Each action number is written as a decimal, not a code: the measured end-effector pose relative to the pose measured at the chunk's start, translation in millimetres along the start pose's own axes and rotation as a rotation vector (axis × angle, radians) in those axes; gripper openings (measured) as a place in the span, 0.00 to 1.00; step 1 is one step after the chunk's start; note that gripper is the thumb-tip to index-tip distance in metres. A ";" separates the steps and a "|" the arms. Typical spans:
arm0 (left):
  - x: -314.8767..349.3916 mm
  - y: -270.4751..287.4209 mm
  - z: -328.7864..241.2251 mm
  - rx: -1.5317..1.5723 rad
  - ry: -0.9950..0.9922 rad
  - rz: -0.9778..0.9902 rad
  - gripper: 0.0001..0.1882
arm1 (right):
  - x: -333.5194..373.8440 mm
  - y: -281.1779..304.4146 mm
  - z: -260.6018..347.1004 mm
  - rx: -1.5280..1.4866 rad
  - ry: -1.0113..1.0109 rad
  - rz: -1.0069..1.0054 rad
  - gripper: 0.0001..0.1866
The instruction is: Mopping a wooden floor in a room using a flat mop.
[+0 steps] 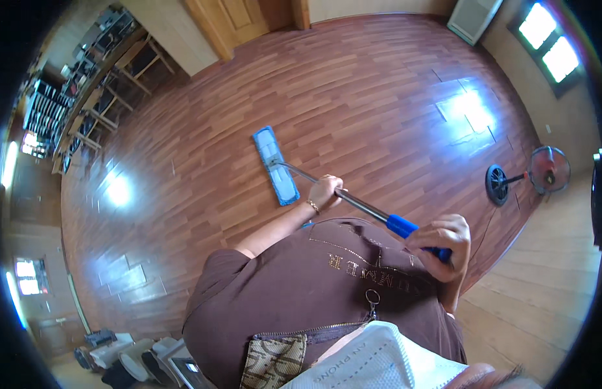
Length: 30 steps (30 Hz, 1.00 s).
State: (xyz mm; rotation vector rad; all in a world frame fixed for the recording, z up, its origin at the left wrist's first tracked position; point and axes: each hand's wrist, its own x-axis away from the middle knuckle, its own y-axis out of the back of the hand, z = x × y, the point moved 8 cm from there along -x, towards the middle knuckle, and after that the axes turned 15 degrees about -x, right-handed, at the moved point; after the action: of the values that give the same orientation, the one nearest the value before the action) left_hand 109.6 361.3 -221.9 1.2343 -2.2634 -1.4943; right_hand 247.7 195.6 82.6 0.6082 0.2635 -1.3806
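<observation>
A flat mop with a light-blue rectangular head (276, 166) rests on the wooden floor ahead of me. Its metal pole (362, 205) slants back toward my right side and ends in a blue grip (401, 226). Partway down the pole, my left hand (326, 193) is closed around the metal; a bracelet circles that wrist. My right hand (444, 236) wraps the blue grip near the top end, close to my chest. Part of the grip is covered by its fingers.
Brown wood-plank floor (353, 97) surrounds the mop. A standing fan (549, 170) with a round black base is at the right, its cord trailing on the floor. Chairs (100, 107) line a long counter at the far left. A wooden door (244, 19) is at the back.
</observation>
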 end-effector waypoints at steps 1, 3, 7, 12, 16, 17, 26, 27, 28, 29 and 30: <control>-7.4 -10.2 -13.4 0.024 -0.042 0.048 0.17 | 7.5 4.8 8.7 0.044 0.018 0.014 0.08; -14.1 -33.5 -35.8 0.029 -0.137 0.125 0.17 | 22.1 8.9 29.0 0.146 0.055 0.042 0.11; -33.9 -74.7 -102.1 0.137 -0.373 0.288 0.16 | 38.3 3.2 78.1 0.247 0.143 0.141 0.12; -34.9 -110.5 -164.5 0.199 -0.535 0.503 0.15 | 61.5 -3.9 103.3 0.359 0.308 0.102 0.16; -31.8 -143.4 -226.6 0.201 -0.783 0.684 0.05 | 68.1 -7.5 123.5 0.475 0.323 0.113 0.18; -29.4 -147.9 -239.2 0.191 -0.828 0.722 0.05 | 68.4 -7.7 126.2 0.490 0.306 0.134 0.18; -28.5 -157.1 -301.0 0.138 -0.839 0.881 0.05 | 120.0 15.3 140.6 0.725 0.271 -0.248 0.24; -31.5 -158.5 -299.1 0.122 -0.812 0.890 0.05 | 124.9 19.9 139.4 0.744 0.275 -0.331 0.25; -35.8 -159.8 -296.3 0.105 -0.785 0.899 0.05 | 129.7 23.8 134.7 0.731 0.275 -0.330 0.25; -39.6 -163.6 -294.6 0.108 -0.792 0.900 0.05 | 130.5 26.5 129.6 0.717 0.270 -0.310 0.24; -46.1 -170.2 -289.1 0.094 -0.781 0.898 0.06 | 130.7 28.3 123.6 0.703 0.266 -0.288 0.24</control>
State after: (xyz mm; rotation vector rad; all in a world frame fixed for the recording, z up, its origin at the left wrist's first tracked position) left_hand 386.7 167.2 -207.8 -0.5048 -2.7105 -1.5825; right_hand 278.8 20.9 123.5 1.3840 0.0685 -1.6724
